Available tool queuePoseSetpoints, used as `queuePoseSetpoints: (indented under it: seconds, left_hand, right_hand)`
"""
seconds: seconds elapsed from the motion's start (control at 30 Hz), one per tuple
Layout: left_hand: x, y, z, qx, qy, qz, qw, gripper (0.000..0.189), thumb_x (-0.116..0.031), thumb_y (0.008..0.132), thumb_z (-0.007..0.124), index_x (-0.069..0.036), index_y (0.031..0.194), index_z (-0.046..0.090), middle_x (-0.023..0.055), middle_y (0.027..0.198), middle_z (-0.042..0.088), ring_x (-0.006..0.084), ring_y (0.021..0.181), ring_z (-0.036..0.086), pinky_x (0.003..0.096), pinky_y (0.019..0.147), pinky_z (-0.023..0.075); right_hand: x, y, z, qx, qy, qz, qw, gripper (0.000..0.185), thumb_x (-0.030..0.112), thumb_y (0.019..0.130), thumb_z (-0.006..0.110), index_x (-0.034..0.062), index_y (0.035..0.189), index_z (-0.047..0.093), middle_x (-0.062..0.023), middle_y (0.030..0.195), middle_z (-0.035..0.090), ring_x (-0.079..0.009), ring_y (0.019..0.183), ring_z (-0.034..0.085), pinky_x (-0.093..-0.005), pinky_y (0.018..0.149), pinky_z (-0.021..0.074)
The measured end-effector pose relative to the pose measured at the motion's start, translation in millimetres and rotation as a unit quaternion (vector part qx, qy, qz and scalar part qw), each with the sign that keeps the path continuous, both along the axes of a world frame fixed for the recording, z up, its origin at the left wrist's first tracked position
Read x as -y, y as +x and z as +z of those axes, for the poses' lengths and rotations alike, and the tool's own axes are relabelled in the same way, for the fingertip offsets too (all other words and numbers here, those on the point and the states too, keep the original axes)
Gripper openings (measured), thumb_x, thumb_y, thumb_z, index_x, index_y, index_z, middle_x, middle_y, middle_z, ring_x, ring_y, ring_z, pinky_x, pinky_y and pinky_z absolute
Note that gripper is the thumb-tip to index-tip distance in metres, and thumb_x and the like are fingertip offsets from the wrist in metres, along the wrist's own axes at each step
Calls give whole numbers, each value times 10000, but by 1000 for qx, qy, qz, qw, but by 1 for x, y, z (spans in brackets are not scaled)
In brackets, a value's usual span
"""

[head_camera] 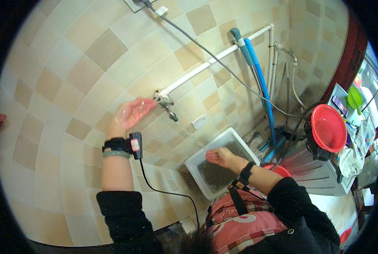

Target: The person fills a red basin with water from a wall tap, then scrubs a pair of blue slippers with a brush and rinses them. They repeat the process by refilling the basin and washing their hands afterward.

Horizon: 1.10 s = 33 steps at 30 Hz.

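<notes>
My left hand [135,111] is raised at the wall, wet, palm showing and fingers loosely curved. Its fingertips reach the metal tap [165,102]; whether they touch the handle is hard to tell. From the spout runs a thin stream of water [184,130], slanting down toward the white sink [191,162]. My right hand [220,157] hovers above this basin, fingers together and slightly cupped, holding nothing. It lies near the lower end of the stream. Both wrists wear black straps with small devices, and a cable hangs from the left one.
A white pipe [201,69] crosses the tiled wall, with a grey cable [205,49] in front. Blue-handled poles [259,76] lean there. At right, a red basin [329,128] sits by a washing machine [313,174]. A phone [340,105] and a green scoop [355,98] lie beyond.
</notes>
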State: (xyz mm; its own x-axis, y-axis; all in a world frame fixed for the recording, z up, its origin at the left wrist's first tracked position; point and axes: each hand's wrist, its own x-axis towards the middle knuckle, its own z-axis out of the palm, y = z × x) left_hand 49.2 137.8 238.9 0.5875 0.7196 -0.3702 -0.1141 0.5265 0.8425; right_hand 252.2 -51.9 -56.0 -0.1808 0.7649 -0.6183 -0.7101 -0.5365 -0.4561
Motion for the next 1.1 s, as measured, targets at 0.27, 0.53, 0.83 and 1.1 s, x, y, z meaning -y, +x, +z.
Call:
queuePoseSetpoints:
  seconds: [0.27,0.53,0.83,1.1]
  left_hand:
    - [14,15,11,-89,96,-38,991,259,-167,898,454,46,1015,544,145,914,615,220,853,613,285,745,510]
    - [43,60,-160,-313,159,-12,936,345,-323,894,470,-11,794,578,52,645,578,120,519,544,238,473,433]
    - [25,92,-192,-300,233,-46,924,329,-301,904,467,-14,793,583,41,649,576,112,533,541,242,497,455]
    - [75,-26,-225,-313,66,-10,947,228,-233,898,487,-38,986,566,33,900,621,122,763,604,224,641,476]
  right_hand:
    - [-6,3,9,40,28,19,999,239,148,869,491,-18,1026,562,-154,1057,594,-255,971,573,-345,849,459]
    - [-6,20,1,92,46,-13,995,156,136,856,510,14,934,567,-87,849,610,-175,738,587,-312,685,494]
    - [-11,34,24,245,131,-24,960,229,215,859,518,19,756,579,-51,649,578,-123,599,557,-271,543,448]
    - [-101,-37,82,670,387,10,633,343,313,859,486,-3,763,578,-205,653,575,-377,578,551,-416,575,451]
